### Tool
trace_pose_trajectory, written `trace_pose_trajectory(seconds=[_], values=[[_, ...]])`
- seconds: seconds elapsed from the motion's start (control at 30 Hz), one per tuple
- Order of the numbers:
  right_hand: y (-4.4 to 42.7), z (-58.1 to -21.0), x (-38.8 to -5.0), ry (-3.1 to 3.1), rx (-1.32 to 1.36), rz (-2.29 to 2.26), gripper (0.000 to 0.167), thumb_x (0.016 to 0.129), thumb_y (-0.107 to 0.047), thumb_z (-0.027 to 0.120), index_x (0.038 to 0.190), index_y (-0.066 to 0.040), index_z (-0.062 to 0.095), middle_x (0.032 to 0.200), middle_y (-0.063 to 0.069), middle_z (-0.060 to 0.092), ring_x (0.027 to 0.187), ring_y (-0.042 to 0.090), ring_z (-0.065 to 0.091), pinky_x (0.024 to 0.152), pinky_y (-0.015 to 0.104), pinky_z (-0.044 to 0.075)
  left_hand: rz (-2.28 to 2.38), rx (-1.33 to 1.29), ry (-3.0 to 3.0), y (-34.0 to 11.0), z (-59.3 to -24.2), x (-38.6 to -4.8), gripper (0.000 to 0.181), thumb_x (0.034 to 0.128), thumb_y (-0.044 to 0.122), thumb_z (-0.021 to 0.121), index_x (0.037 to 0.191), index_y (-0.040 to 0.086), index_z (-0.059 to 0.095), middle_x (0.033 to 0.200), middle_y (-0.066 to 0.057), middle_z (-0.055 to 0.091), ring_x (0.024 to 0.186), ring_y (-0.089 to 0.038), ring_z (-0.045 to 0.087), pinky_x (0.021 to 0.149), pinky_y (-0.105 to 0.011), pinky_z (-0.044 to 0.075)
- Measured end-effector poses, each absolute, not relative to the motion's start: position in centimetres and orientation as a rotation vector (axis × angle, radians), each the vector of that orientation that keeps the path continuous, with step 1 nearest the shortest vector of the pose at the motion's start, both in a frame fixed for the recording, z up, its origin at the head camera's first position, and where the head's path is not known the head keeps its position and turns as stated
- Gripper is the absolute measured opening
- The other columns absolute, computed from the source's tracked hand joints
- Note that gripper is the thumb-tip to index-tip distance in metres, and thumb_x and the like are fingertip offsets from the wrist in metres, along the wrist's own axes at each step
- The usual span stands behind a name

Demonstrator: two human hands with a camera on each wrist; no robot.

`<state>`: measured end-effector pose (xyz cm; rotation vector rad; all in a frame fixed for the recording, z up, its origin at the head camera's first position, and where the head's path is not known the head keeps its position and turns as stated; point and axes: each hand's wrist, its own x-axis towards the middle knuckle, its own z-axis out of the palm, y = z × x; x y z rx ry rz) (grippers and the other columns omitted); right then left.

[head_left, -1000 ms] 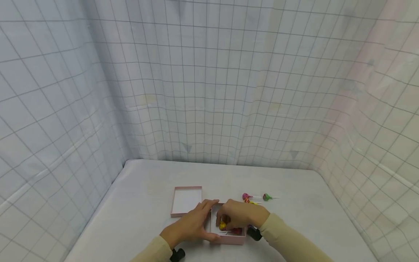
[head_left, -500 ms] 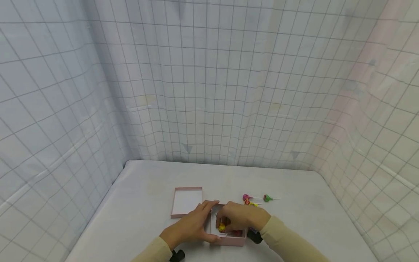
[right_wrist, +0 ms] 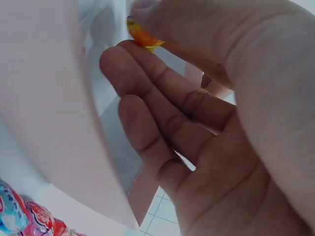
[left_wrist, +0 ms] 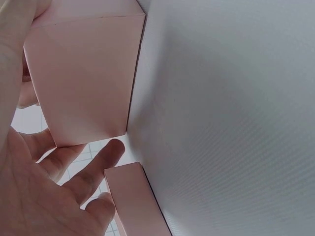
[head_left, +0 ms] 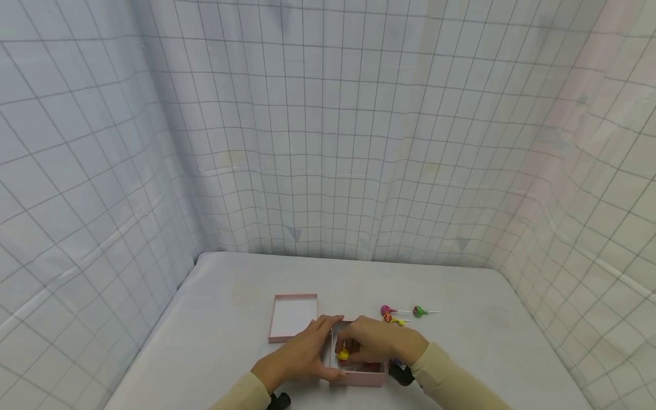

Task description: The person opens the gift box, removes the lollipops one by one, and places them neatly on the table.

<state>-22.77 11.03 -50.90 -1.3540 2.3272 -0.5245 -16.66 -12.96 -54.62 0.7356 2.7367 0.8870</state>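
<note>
A pink box (head_left: 365,379) with a white inside stands near the table's front edge, uncovered. My left hand (head_left: 299,354) holds its left side, thumb at the front wall and fingers reaching to the back corner; the left wrist view shows the box wall (left_wrist: 86,83) close up. Inside the box, my right hand (head_left: 378,340) pinches a yellow lollipop (head_left: 343,355). The right wrist view shows its orange-yellow wrapper (right_wrist: 142,37) between thumb and fingers, partly covered by the thumb. Something reddish lies in the box beneath the right hand, mostly hidden.
The pink-rimmed lid (head_left: 294,318) lies inside-up behind my left hand. Behind the right hand lie a pink lollipop (head_left: 386,310), a red-and-yellow lollipop (head_left: 389,318) and a green lollipop (head_left: 419,311). Several bright wrappers (right_wrist: 37,216) show outside the box. Gridded white curtains surround the table.
The right hand has shifted the yellow lollipop slightly left inside the box, and its head has turned. The left hand keeps its place on the box.
</note>
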Motion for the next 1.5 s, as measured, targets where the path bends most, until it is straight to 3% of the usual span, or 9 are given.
trace_pose_trajectory(seconds=[0.4,0.67,1.0,1.27,1.5], values=[[11.5,-50.6,-22.3,2.36,-1.403,-0.579,0.017,0.105,-0.013,0.088,0.121,-0.017,0.085,0.102,-0.011,0.08,0.088,-0.01,0.064,0.083,0.012,0.059,0.861,0.754,2.763,-12.9,-54.7,-16.7,0.12,0.0913,0.072,0.091,0.181,0.017,0.035,0.173,-0.002,0.052,0.155,-0.029,0.058,0.13,-0.06,0.056],[11.8,-50.3,-21.8,2.472,-1.438,-0.586,0.014,0.106,-0.023,0.089,0.119,-0.019,0.085,0.107,-0.01,0.073,0.091,-0.007,0.062,0.081,0.011,0.056,0.843,0.769,2.775,-12.9,-54.7,-16.7,0.119,0.0909,0.073,0.091,0.18,0.015,0.037,0.175,-0.007,0.052,0.162,-0.033,0.058,0.139,-0.076,0.037],[12.7,-50.3,-21.2,2.609,-1.493,-0.626,0.017,0.108,-0.037,0.087,0.119,-0.024,0.084,0.116,-0.008,0.068,0.105,0.007,0.071,0.091,0.017,0.062,0.813,0.777,2.795,-12.8,-54.5,-16.7,0.117,0.0916,0.073,0.091,0.179,0.017,0.037,0.174,-0.007,0.053,0.16,-0.032,0.06,0.138,-0.076,0.039],[13.2,-50.7,-21.1,2.745,-1.565,-0.6,0.023,0.106,-0.038,0.09,0.121,-0.021,0.085,0.122,-0.008,0.067,0.116,0.006,0.065,0.101,0.024,0.064,0.812,0.766,2.8,-12.9,-54.7,-16.5,0.119,0.0913,0.072,0.092,0.18,0.014,0.037,0.174,-0.008,0.053,0.159,-0.034,0.061,0.137,-0.077,0.04],[14.0,-51.0,-21.3,2.818,-1.573,-0.574,0.024,0.104,-0.036,0.092,0.12,-0.02,0.083,0.125,-0.007,0.074,0.121,0.011,0.071,0.104,0.032,0.067,0.809,0.761,2.795,-12.9,-54.7,-16.5,0.119,0.0921,0.072,0.091,0.18,0.014,0.036,0.174,-0.008,0.053,0.16,-0.033,0.061,0.137,-0.076,0.04]])
